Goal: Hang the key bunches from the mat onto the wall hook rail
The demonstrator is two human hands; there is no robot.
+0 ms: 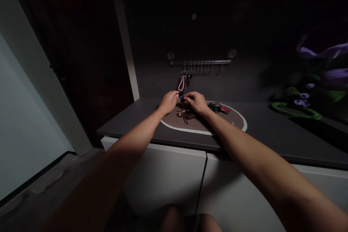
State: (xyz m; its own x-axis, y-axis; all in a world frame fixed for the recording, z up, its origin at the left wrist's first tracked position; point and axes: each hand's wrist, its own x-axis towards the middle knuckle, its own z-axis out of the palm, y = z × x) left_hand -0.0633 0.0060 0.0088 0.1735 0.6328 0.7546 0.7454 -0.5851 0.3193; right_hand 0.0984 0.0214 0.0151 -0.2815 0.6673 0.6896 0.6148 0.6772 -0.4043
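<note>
Both my hands meet above the back of a brown oval mat with a white rim (187, 130). Between them is a small black object (182, 96), perhaps a key fob; its details are too dark to make out. My left hand (169, 102) pinches it from the left with fingers closed. From the right, my right hand (197, 102) grips it between thumb and fingertips. Below the hands, a brown key holder with keys (189, 116) lies on the mat. More bunched keys with a red piece (225, 109) lie right of my right wrist.
A clear rail with several hooks (201, 62) is mounted on the dark wall. Keys with a pink loop (181, 84) hang at its left end, just above my hands. Purple flowers and a green ring (296, 112) stand right on the grey counter (263, 134). White cabinet doors (171, 170) are below.
</note>
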